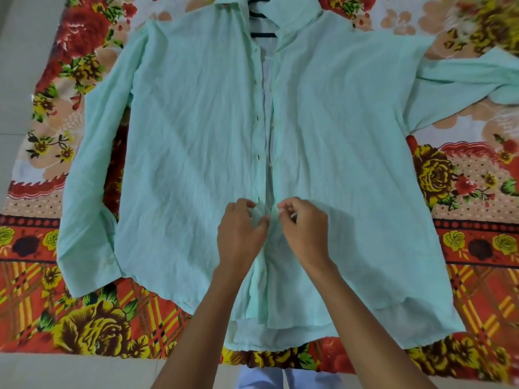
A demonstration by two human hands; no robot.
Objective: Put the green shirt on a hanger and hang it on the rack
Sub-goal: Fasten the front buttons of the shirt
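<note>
A pale green long-sleeved shirt (196,122) lies flat and front-up on a floral blanket, collar at the far end. Its front placket is partly parted, with small dark buttons down the left edge. A dark hanger (262,35) shows through the open neck, inside the shirt. My left hand (241,231) pinches the left placket edge low on the shirt. My right hand (304,228) pinches the right placket edge right beside it. The two hands nearly touch at the shirt's centre line. No rack is in view.
The red, orange and yellow floral blanket (92,327) covers the floor under the shirt. Pale tiled floor (19,80) shows at the left and along the near edge. The shirt's right sleeve (463,77) stretches out to the far right.
</note>
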